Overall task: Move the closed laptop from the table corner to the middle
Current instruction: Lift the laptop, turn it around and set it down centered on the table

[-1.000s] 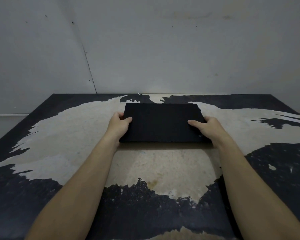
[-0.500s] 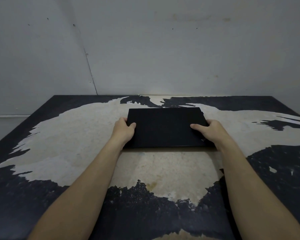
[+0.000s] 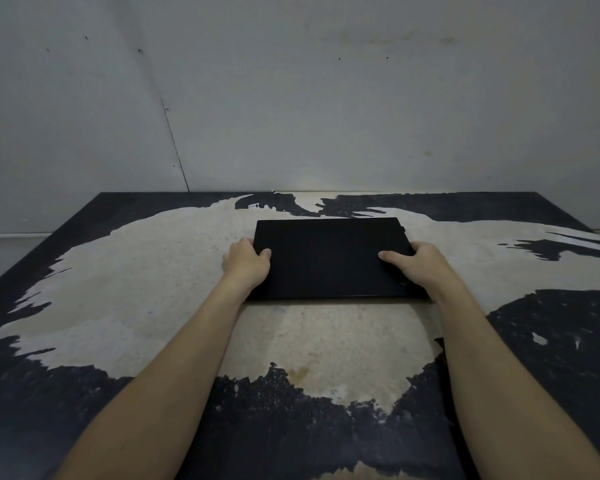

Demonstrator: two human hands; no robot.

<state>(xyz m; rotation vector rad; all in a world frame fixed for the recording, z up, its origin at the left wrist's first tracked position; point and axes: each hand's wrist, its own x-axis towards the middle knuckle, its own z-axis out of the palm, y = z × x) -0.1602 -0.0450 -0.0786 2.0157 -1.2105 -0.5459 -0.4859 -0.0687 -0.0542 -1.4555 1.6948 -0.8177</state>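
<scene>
Two hands on one object. The left hand (image 3: 246, 262) wraps the left short edge of the closed black laptop (image 3: 331, 256), thumb lying on the lid, remaining fingers curled out of sight at or under the side. The right hand (image 3: 417, 264) mirrors it on the right short edge, thumb stretched inward across the lid. Both are closed around the laptop; neither is free.

Grip reasoning: holding opposite edges spreads the load evenly and keeps the slab level, so it neither twists nor swings. Thumbs on top also press the lid down, which should keep it from opening. Judgement only.

Laptop position: roughly midway between the left and right sides of the worn table (image 3: 125, 289), over the pale scuffed patch, somewhat toward the far edge by the grey wall (image 3: 326, 98). Long edges run parallel to the table's far edge. A thin shadow shows along the near edge; whether the base is resting on the surface or just above it cannot be told.

Status estimate: laptop is no longer at a corner, so the transfer looks nearly complete. Remaining steps would be settling it flat and letting go.

Risk: dropping one side first could knock a corner on the hard top.
</scene>
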